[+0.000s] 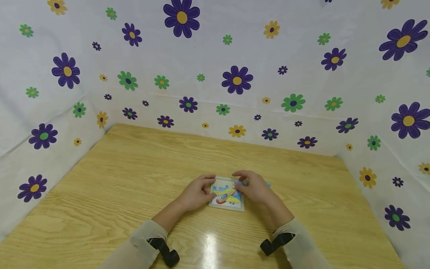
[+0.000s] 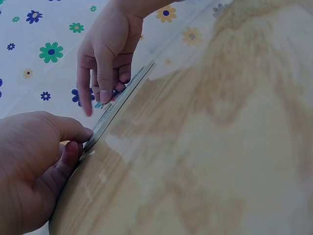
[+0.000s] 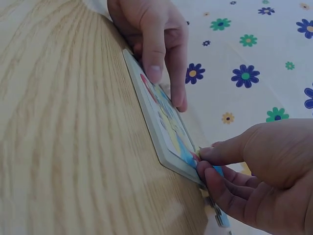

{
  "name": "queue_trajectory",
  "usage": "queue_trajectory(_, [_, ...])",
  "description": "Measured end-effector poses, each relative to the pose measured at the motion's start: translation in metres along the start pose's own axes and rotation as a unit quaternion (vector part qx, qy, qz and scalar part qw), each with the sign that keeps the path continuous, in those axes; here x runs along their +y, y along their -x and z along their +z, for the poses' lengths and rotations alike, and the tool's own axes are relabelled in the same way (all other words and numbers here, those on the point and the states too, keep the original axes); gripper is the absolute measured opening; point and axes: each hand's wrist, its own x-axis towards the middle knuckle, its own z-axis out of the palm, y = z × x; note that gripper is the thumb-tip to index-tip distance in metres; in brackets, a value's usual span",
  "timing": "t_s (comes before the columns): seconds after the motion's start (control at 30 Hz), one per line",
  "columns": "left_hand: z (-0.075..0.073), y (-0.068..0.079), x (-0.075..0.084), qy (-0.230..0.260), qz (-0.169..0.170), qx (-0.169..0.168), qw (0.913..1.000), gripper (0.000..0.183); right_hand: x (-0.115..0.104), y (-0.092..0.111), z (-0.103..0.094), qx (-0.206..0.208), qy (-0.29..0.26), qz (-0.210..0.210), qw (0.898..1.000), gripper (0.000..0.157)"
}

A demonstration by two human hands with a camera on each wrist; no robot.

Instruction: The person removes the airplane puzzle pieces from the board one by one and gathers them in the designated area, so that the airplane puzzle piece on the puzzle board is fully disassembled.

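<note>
A square jigsaw puzzle board (image 1: 226, 210) with a pale frame lies on the table, its picture a yellow and red airplane on blue and white. My left hand (image 1: 196, 192) grips the board's left edge, thumb over the front and fingers along the side, as the left wrist view also shows. At the upper right of the picture, my right hand (image 1: 255, 186) pinches a small puzzle piece (image 3: 197, 155) between thumb and fingertips. Most of that piece is hidden by the fingers. Beside the board, partly behind the right hand, are loose blue puzzle pieces (image 3: 221, 215).
The wooden table (image 1: 117, 186) extends around the board on all sides. White cloth with printed flowers (image 1: 201, 48) hangs behind the table and along its left and right sides. Black straps with camera mounts (image 1: 164, 252) sit on both wrists.
</note>
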Motion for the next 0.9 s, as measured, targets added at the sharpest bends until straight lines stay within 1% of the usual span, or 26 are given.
queue_trajectory(0.1, [-0.001, 0.0, 0.0, 0.003, -0.002, 0.002, 1.0, 0.055, 0.002, 0.0, -0.006, -0.006, -0.005, -0.01, 1.0, 0.022])
queue_trajectory(0.2, [-0.001, 0.001, 0.0, 0.01, 0.0, 0.0, 0.9999, 0.055, 0.005, 0.001, -0.011, -0.015, -0.047, -0.002, 0.999, 0.018])
queue_trajectory(0.33, [-0.001, 0.002, 0.0, 0.012, 0.002, -0.003, 0.9999, 0.055, 0.013, 0.003, -0.017, -0.025, -0.105, 0.014, 0.994, 0.021])
queue_trajectory(0.53, [-0.001, 0.002, 0.0, 0.008, 0.002, -0.004, 1.0, 0.055, 0.027, 0.008, -0.026, -0.01, -0.116, 0.03, 0.993, 0.023])
queue_trajectory(0.77, [-0.001, 0.001, 0.0, 0.001, 0.002, -0.004, 1.0, 0.055, 0.04, 0.018, -0.036, 0.016, -0.158, 0.054, 0.986, 0.028])
queue_trajectory(0.9, [0.0, 0.001, -0.001, 0.002, 0.003, -0.004, 1.0, 0.055, 0.049, 0.023, -0.042, 0.028, -0.164, 0.061, 0.984, 0.03])
